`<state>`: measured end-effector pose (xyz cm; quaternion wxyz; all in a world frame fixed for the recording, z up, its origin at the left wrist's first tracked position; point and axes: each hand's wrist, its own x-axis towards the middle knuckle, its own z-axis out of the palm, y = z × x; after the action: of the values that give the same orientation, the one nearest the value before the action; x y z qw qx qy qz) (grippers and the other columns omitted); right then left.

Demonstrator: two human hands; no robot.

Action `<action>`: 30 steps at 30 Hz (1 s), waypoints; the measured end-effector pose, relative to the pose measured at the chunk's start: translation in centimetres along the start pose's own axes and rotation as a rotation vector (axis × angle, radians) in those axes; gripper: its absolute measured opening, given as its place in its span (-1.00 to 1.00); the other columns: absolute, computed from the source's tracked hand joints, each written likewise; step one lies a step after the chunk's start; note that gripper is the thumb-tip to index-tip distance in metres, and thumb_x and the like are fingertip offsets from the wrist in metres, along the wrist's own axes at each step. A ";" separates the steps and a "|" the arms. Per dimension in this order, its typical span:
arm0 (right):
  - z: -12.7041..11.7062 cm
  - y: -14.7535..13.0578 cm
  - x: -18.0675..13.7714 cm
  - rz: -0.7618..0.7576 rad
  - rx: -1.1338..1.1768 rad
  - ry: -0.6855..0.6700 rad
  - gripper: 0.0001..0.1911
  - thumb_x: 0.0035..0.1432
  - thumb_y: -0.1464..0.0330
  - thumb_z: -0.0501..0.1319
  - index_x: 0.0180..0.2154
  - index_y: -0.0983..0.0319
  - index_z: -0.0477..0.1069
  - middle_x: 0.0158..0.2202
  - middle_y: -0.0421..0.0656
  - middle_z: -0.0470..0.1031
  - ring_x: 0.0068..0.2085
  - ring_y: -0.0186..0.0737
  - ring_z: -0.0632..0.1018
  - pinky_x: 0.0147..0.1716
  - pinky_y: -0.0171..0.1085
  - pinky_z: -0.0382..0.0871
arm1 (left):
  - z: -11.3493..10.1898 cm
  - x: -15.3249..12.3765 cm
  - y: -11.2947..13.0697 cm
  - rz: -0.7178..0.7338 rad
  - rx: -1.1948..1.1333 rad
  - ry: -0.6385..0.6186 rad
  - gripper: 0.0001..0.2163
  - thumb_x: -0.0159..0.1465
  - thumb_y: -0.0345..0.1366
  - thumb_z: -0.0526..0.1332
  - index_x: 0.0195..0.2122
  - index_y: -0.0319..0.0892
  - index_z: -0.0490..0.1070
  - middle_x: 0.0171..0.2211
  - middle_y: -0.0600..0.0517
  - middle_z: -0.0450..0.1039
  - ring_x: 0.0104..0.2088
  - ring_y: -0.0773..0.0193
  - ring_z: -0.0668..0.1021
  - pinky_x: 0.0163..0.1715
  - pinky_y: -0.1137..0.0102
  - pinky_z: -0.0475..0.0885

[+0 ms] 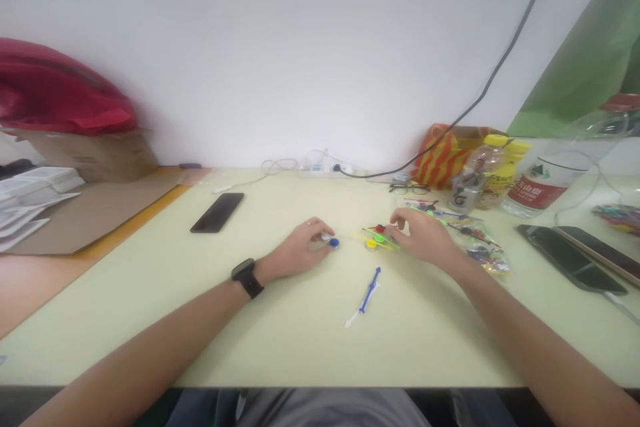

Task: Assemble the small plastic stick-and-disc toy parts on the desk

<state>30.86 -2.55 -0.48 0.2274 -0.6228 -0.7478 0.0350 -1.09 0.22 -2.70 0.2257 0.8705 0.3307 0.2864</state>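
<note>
My left hand rests on the table with thumb and fingers curled around a small white round piece and a small blue round piece. To its right lies a cluster of small plastic pieces: a red piece, a green piece and a yellow piece. My right hand is at this cluster, its thumb and forefinger pinched at the right end of the red piece. Nearer to me, a blue arrow-shaped strip lies across a white arrow-shaped strip.
Bagged coloured parts lie beyond my right forearm, with glasses farther back. Bottles, a large water bottle and phones stand or lie right. Another phone lies left; a power strip is by the wall.
</note>
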 end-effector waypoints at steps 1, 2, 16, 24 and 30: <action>-0.1 -0.5 -0.1 -0.045 0.045 0.008 -0.88 0.26 0.29 0.22 -0.26 0.18 0.50 -0.26 -0.15 0.59 -0.30 -0.20 0.52 -0.37 -0.28 0.19 | 0.1 0.0 0.1 0.011 0.005 -0.003 -0.80 0.38 -0.19 0.25 -0.02 -0.08 0.50 -0.07 -0.06 0.47 -0.13 0.18 0.55 -0.04 0.26 0.49; -0.3 -1.1 -0.4 -0.104 0.110 -0.018 -0.88 0.27 0.32 0.21 -0.24 0.19 0.50 -0.27 -0.16 0.58 -0.33 -0.23 0.50 -0.37 -0.28 0.21 | 0.1 0.0 0.2 0.020 0.013 -0.007 -0.81 0.39 -0.19 0.24 -0.03 -0.08 0.51 -0.09 -0.05 0.48 -0.14 0.18 0.55 -0.05 0.26 0.48; 0.8 -5.9 -3.7 -0.488 0.487 -0.532 -0.79 0.17 0.58 0.19 -0.21 0.21 0.48 -0.24 -0.18 0.47 -0.28 -0.28 0.46 -0.28 -0.33 0.32 | 0.2 -0.5 2.7 0.008 -0.146 -0.144 -0.68 0.41 -0.18 0.22 0.17 -0.07 0.42 -0.27 0.03 0.57 -0.30 0.26 0.59 -0.20 0.33 0.51; 1.1 -6.2 -3.8 -0.506 0.457 -0.506 -0.80 0.29 0.53 0.18 -0.15 0.19 0.52 -0.17 -0.14 0.50 -0.15 -0.19 0.50 -0.11 -0.25 0.35 | -0.2 -0.5 2.5 0.110 -0.054 -0.099 -0.55 0.29 -0.49 0.15 0.17 -0.02 0.44 0.16 -0.06 0.48 0.20 0.07 0.46 0.26 0.11 0.38; 0.8 -6.2 -3.8 -0.487 0.409 -0.496 -0.84 0.27 0.52 0.18 -0.20 0.19 0.50 -0.20 -0.15 0.50 -0.16 -0.19 0.51 -0.13 -0.26 0.32 | -0.2 -0.4 2.4 0.137 -0.036 -0.129 -0.66 0.35 -0.39 0.19 0.13 -0.02 0.47 0.11 -0.06 0.51 0.17 0.07 0.48 0.25 0.12 0.38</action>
<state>25.39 -7.36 -0.22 0.1608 -0.3419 -0.8833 0.2774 -0.43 -1.68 -1.25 0.2422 0.9034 0.2501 0.2504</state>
